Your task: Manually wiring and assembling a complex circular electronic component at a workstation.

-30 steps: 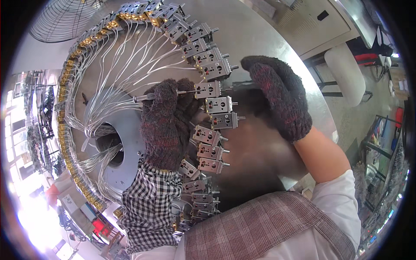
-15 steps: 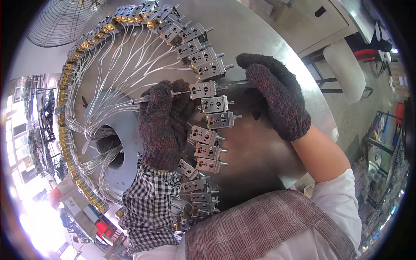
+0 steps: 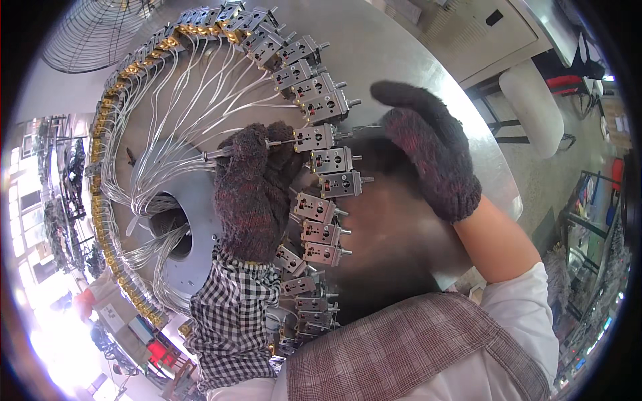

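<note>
Both my hands wear dark knitted gloves flecked with red. My left hand (image 3: 251, 190) is closed around a thin metal tool like a screwdriver (image 3: 217, 154), whose shaft points right to the left end of a small silver metal block (image 3: 314, 138). On the block's other side, my right hand (image 3: 431, 150) has its thumb side pinched at a thin metal rod (image 3: 366, 127) in line with the block's stud; one upper finger sticks out apart. Where the rod ends inside the glove is hidden. More silver blocks (image 3: 332, 160) with studs sit just below, beside my left hand.
A round metal table (image 3: 401, 247) carries a ring of silver blocks and brass-coloured pieces (image 3: 100, 150). White wires (image 3: 150, 167) run from the ring to a central hole (image 3: 170, 230). A wire fan guard (image 3: 90, 33) stands at the upper left, a pale chair (image 3: 531, 110) at the right.
My right hand has shifted slightly right and down, away from the block, and its upper finger has spread farther from the rest. The left hand stays nearly still.
</note>
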{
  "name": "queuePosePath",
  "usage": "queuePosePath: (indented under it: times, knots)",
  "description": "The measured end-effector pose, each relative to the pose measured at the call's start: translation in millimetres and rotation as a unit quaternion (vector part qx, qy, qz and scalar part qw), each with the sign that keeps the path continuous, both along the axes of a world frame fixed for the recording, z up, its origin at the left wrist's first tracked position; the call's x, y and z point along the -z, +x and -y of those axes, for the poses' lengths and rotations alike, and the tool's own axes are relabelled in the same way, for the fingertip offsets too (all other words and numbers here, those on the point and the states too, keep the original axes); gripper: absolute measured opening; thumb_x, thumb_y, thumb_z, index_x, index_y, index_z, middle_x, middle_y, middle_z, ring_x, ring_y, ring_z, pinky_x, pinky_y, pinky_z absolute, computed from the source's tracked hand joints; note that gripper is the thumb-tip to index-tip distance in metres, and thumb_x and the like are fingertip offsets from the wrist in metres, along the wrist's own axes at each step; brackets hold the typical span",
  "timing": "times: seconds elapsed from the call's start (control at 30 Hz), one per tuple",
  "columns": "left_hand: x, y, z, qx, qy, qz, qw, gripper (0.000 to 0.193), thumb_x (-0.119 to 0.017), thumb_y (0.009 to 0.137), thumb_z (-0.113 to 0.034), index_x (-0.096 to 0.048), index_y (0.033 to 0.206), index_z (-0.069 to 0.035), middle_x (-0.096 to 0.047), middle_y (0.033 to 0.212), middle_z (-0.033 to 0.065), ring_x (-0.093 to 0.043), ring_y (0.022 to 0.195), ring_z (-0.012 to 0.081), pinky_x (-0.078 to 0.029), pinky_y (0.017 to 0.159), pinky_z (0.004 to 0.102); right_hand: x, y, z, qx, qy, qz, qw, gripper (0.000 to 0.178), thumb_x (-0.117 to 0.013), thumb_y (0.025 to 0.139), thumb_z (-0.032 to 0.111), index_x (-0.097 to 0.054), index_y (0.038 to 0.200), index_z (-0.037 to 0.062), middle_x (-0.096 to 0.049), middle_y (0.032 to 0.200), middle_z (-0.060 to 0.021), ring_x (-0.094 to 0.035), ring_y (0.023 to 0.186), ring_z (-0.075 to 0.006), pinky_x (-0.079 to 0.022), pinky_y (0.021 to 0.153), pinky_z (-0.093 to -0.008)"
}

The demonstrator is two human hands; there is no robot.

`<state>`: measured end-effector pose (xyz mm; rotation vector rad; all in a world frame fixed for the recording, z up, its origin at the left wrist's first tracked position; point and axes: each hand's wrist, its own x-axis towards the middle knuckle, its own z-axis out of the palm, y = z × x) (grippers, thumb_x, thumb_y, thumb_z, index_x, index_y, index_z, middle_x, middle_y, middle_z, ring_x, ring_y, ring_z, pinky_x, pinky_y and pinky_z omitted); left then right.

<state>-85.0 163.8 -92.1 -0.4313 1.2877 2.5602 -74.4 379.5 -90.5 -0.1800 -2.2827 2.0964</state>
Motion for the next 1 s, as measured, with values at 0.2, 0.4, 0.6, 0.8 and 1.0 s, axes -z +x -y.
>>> queuePosePath:
  times: [0.2,0.4,0.6,0.8,1.0]
  knots:
    - [-3,1,-2,-0.011,-0.016,0.020,1.000,0.023,-0.054,0.090,-0.019,-0.053,0.111,-0.010,-0.059,0.110,0.0093,-0.056,0.103,0.0242,-0.045,0.089,0.0413,-3,-3,2,-0.013,-0.062,0.101,0.993,0.029,-0.053,0.089,0.021,-0.057,0.112,0.0041,-0.064,0.091,-0.0092,-0.057,0.056,-0.0104,-0.046,0.046,-0.0252]
    - [-4,0,-5,0.008,-0.022,0.018,1.000,0.022,-0.053,0.090,-0.021,-0.053,0.110,-0.010,-0.059,0.109,0.0091,-0.057,0.100,0.0240,-0.046,0.087,0.0403,-10,-4,-6,-0.062,-0.177,0.179,0.966,0.027,-0.050,0.091,0.022,-0.058,0.110,0.0038,-0.060,0.097,-0.0098,-0.059,0.059,-0.0093,-0.044,0.041,-0.0226]
    - [-10,0,-8,-0.008,-0.043,0.016,0.999,0.025,-0.050,0.092,-0.027,-0.053,0.109,-0.009,-0.061,0.104,0.0097,-0.060,0.096,0.0253,-0.050,0.084,0.0398,-8,-3,0,-0.020,-0.149,0.146,0.978,0.029,-0.053,0.089,0.022,-0.057,0.113,0.0056,-0.060,0.097,-0.0081,-0.060,0.065,-0.0097,-0.047,0.045,-0.0245]
    - [-10,-2,-10,-0.015,-0.039,0.026,0.999,0.023,-0.052,0.091,-0.026,-0.051,0.106,-0.009,-0.059,0.103,0.0091,-0.060,0.094,0.0244,-0.054,0.076,0.0392,-5,2,-1,-0.014,-0.156,0.112,0.981,0.032,-0.059,0.086,0.018,-0.055,0.115,0.0068,-0.061,0.091,-0.0066,-0.060,0.074,-0.0133,-0.050,0.058,-0.0273]
    - [-11,-1,-7,0.001,-0.052,0.026,0.998,0.023,-0.053,0.091,-0.026,-0.051,0.106,-0.009,-0.059,0.104,0.0085,-0.060,0.094,0.0245,-0.055,0.074,0.0388,-2,2,3,-0.001,-0.105,0.061,0.993,0.032,-0.060,0.085,0.021,-0.056,0.114,0.0070,-0.061,0.084,-0.0060,-0.060,0.069,-0.0126,-0.048,0.054,-0.0255]
